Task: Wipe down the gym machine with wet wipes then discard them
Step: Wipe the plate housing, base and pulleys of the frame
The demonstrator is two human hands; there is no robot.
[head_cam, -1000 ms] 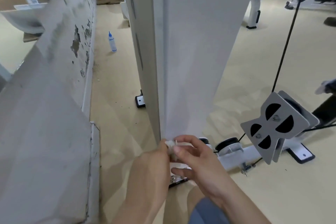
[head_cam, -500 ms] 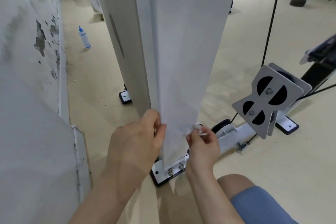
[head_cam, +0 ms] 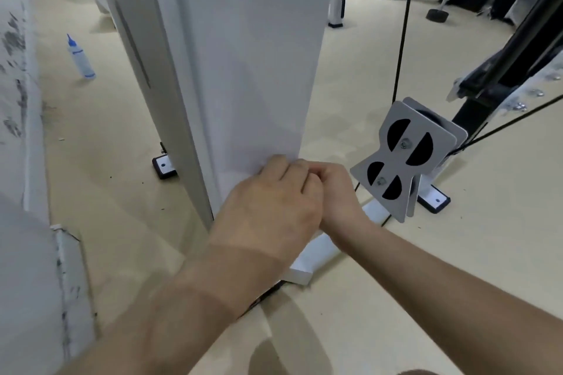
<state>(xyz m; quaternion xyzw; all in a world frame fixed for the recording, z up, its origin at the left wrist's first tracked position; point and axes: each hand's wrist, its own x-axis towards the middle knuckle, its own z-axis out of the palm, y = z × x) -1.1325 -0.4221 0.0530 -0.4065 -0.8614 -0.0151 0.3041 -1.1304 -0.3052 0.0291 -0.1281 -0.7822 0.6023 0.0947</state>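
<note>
Your left hand (head_cam: 274, 207) and right hand (head_cam: 338, 192) touching, pressed against lower edge of gym machine column (head_cam: 253, 70) just ahead. Both hands' fingers curled; cannot tell what they grasp, wipe hidden. Grey pulley plate (head_cam: 405, 158) just right of hands; bottle (head_cam: 79, 58) on floor far left.

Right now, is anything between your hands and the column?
Nothing visible. The left hand and right hand meet at the lower right edge of the column; their curled fingers hide any wipe.

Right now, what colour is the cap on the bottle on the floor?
Blue cap, head view.
</note>
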